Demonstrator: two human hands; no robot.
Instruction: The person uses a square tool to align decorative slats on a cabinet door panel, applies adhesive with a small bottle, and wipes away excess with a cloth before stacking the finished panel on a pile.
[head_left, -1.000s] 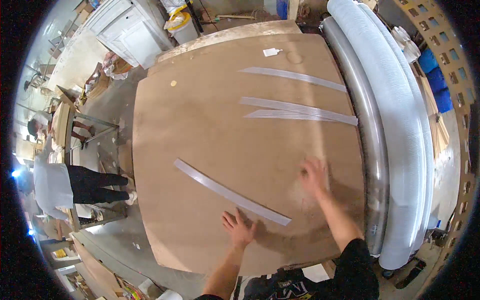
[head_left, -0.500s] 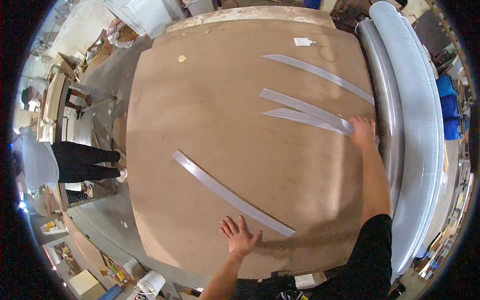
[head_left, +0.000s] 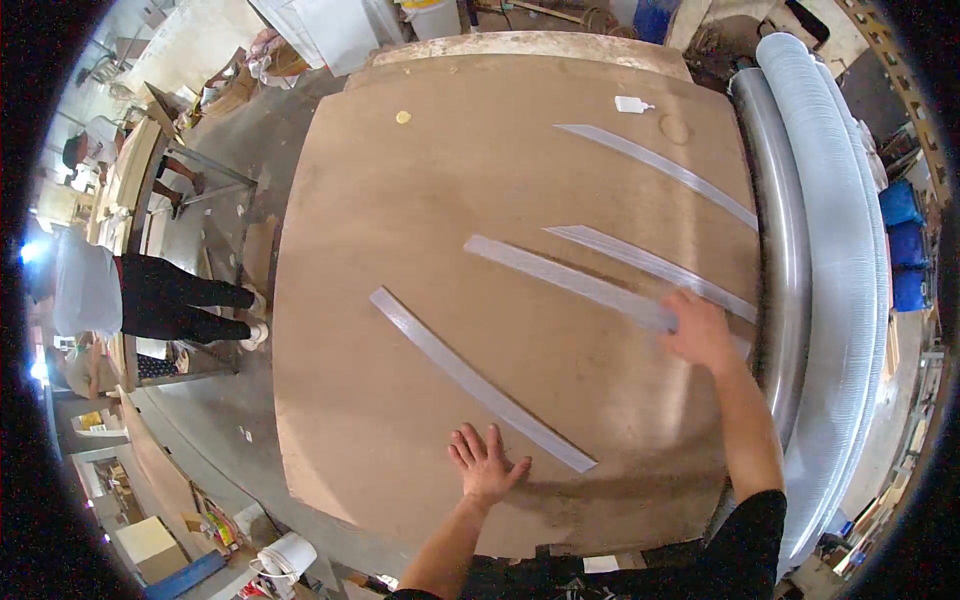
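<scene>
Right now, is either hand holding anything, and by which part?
The right hand grips or presses the near end of a translucent strip; which cannot be told. The left hand lies flat on the brown board, holding nothing.

Matt brown fibreboard table [head_left: 400, 300], smooth; four translucent, slightly glossy plastic strips, one [head_left: 570, 283] under the right hand [head_left: 700, 330]; shiny metal pipe [head_left: 780, 250]; ribbed, whitish plastic hose [head_left: 840, 250].

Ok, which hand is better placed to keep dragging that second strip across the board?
The right hand: it already rests on the near end of the second strip. The left hand lies flat on the board, beside the nearest strip.
</scene>
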